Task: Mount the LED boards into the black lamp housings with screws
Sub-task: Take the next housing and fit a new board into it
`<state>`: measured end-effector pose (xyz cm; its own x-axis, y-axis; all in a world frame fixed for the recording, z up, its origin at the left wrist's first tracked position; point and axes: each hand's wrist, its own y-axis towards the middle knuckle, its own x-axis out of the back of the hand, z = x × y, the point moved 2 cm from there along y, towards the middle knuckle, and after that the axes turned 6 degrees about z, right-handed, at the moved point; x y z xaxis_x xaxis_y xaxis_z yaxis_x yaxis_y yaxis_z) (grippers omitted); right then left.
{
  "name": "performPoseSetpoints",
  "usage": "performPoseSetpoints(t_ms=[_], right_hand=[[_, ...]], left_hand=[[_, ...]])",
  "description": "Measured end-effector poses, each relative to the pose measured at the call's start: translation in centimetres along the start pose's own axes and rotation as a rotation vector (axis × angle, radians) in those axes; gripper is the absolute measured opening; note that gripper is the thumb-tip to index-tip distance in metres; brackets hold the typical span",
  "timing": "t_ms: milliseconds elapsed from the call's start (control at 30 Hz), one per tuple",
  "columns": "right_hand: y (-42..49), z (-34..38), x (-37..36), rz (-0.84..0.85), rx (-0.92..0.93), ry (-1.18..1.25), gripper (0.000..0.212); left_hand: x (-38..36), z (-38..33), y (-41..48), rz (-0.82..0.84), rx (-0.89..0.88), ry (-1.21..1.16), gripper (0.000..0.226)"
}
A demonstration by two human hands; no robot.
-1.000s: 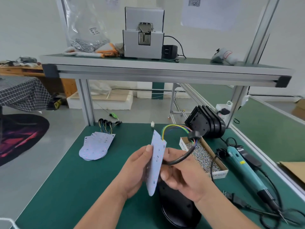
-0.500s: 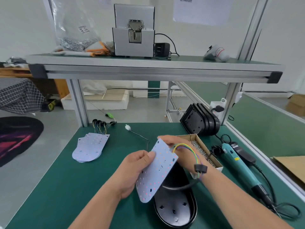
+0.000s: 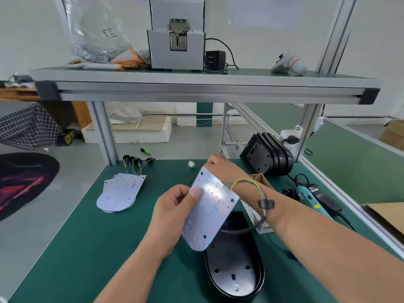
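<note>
My left hand pinches the left edge of a white LED board, thumb on its face, and holds it tilted above a black lamp housing that lies open side up on the green mat. Coloured wires arc from the board's top right corner over my right forearm to a black grommet. My right hand reaches past the board's far edge, next to a white connector. The board hides its fingers.
Several spare LED boards with wires lie stacked at the left. Black housings stand stacked at the back right beside a cardboard screw box. A teal electric screwdriver lies at the right. An aluminium shelf spans overhead.
The board went from edge-on in both hands to tilted face-up in my left hand alone. My right hand let go and reached forward behind it, with the wires draped over its forearm.
</note>
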<state>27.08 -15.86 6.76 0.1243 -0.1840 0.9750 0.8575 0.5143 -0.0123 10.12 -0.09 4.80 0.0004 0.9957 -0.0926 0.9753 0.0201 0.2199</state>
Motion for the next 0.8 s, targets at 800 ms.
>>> performPoseSetpoints(t_ms=[800], right_hand=[[-12.1,-0.6,1.6,-0.413,-0.102,1.15,0.027]], left_hand=[[-0.5,1.6,-0.1,-0.2,0.275,-0.25,0.017]])
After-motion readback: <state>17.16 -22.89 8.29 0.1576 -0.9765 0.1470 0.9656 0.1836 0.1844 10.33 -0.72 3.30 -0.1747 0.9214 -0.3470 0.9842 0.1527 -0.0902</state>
